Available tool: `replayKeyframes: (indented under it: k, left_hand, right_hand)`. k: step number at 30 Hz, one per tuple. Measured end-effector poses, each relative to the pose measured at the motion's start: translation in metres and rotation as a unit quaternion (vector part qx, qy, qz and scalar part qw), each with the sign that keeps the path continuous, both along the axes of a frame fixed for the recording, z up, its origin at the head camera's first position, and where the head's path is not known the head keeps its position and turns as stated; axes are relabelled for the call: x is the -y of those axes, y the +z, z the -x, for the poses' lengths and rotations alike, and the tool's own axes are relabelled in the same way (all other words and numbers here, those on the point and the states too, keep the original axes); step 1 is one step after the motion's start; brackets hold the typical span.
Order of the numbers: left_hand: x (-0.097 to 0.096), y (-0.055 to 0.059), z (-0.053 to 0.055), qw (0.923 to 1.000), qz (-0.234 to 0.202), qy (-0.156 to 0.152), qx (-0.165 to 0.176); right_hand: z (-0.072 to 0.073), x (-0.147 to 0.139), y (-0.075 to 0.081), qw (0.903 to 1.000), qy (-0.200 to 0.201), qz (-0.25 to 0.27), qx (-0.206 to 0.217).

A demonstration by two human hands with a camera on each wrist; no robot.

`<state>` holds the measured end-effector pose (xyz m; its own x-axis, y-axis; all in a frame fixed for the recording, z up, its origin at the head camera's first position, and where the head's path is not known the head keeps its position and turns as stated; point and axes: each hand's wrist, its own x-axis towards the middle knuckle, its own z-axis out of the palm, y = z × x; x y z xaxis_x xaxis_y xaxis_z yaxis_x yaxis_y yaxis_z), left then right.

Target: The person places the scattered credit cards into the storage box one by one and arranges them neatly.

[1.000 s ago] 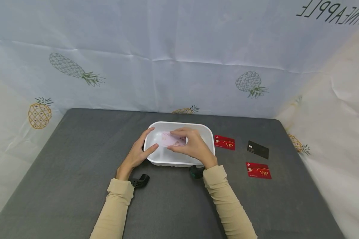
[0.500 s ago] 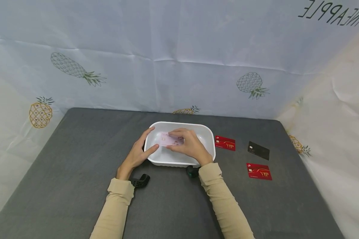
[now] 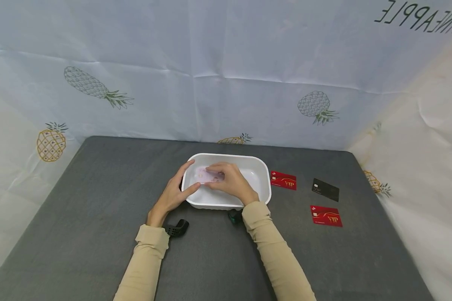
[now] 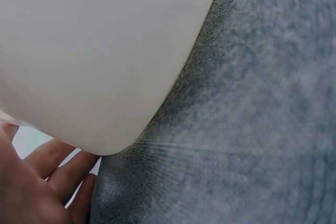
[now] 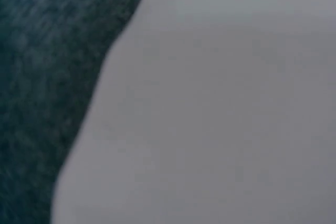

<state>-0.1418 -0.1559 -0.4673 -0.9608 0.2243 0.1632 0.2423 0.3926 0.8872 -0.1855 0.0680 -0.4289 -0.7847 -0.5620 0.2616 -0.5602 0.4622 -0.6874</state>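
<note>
A white plastic tray (image 3: 229, 155) sits on the dark table. My left hand (image 3: 169, 193) grips its left end, thumb over the rim and fingers spread along the outside. In the left wrist view, the fingers of that hand (image 4: 50, 187) reach around the tray's wall (image 4: 94, 66). Inside the tray, toward the left, is a pale pink card (image 3: 204, 174) with faint lettering. My right hand (image 3: 231, 180) reaches over the front rim and pinches the card's right part between thumb and fingers, covering some of it. The tray's blurred wall (image 5: 210, 119) fills most of the right wrist view, hiding that hand.
Right of the tray lies a red VIP card (image 3: 283, 180), close to its end. Farther right are a black VIP card (image 3: 325, 189) and, nearer me, a second red VIP card (image 3: 326, 215). A pineapple-print cloth (image 3: 211, 104) hangs behind the grey table (image 3: 98, 209).
My right hand has moved left inside the tray, and the pink card has slid left with it toward the left thumb. The left hand and tray have stayed put.
</note>
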Motion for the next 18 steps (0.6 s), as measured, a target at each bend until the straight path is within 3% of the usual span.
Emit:
replayKeyframes:
  k: [18]
  left_hand:
    - [0.001, -0.002, -0.001, 0.9999, 0.009, 0.007, -0.003]
  right_hand:
    - [0.004, 0.011, -0.002, 0.9989, 0.000, -0.046, -0.014]
